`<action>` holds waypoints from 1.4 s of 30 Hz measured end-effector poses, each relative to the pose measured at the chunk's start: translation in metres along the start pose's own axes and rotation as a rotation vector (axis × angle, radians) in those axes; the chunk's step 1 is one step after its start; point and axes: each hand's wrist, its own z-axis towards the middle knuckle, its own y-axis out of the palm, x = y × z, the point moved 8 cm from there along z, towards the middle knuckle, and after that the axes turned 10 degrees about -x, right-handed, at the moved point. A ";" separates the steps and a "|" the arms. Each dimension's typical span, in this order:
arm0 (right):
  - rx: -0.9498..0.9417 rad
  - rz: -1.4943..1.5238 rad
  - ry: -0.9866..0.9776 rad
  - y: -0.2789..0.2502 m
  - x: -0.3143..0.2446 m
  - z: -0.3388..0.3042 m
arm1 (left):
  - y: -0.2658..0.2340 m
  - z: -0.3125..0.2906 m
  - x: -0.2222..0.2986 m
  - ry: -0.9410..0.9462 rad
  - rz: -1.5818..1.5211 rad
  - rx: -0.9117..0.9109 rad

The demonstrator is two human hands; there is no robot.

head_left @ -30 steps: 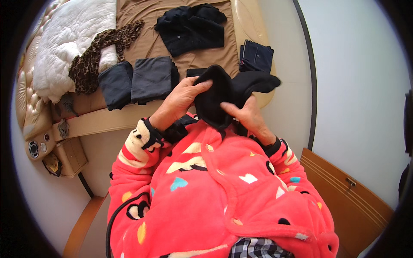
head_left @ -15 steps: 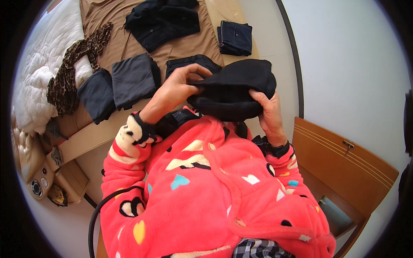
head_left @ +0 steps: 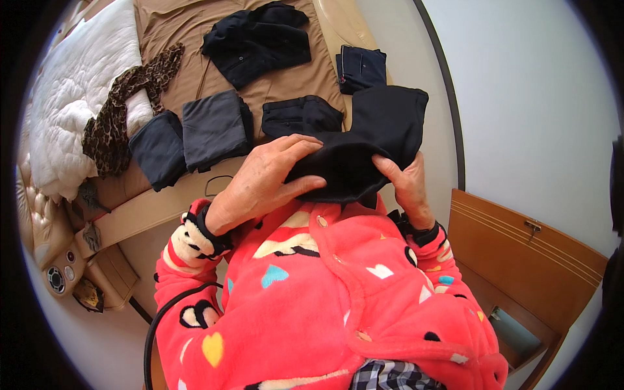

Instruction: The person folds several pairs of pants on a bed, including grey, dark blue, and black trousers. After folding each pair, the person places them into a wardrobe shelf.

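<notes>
A folded black garment [head_left: 389, 117] is held up in front of my chest, with a dark pocket-like opening facing me. Its kind I cannot make out. My left hand [head_left: 263, 179] holds the left side, fingers at the upper edge and thumb lower down along the opening. At the right side my right hand [head_left: 411, 188] grips the cloth, thumb over the rim of the opening and the other fingers mostly hidden behind. Just beyond lie folded black trousers [head_left: 302, 116] on the bed's edge.
On the brown-sheeted bed [head_left: 175, 29] lie a spread black garment [head_left: 260, 45], a grey folded garment [head_left: 214, 127], a darker one [head_left: 156, 149], folded dark jeans [head_left: 363, 68], a leopard-print cloth [head_left: 110, 130] and a white quilt [head_left: 78, 97]. An open wooden lid [head_left: 520, 237] stands at right.
The garment's near part has dropped and its opening gapes wider, while its upper part stands higher. My left hand has moved lower, with the thumb stretched along the opening. The view has shifted slightly.
</notes>
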 end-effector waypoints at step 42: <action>0.787 -0.075 -0.719 -0.433 -0.113 0.014 | -0.165 -0.343 0.082 -0.542 -0.166 1.187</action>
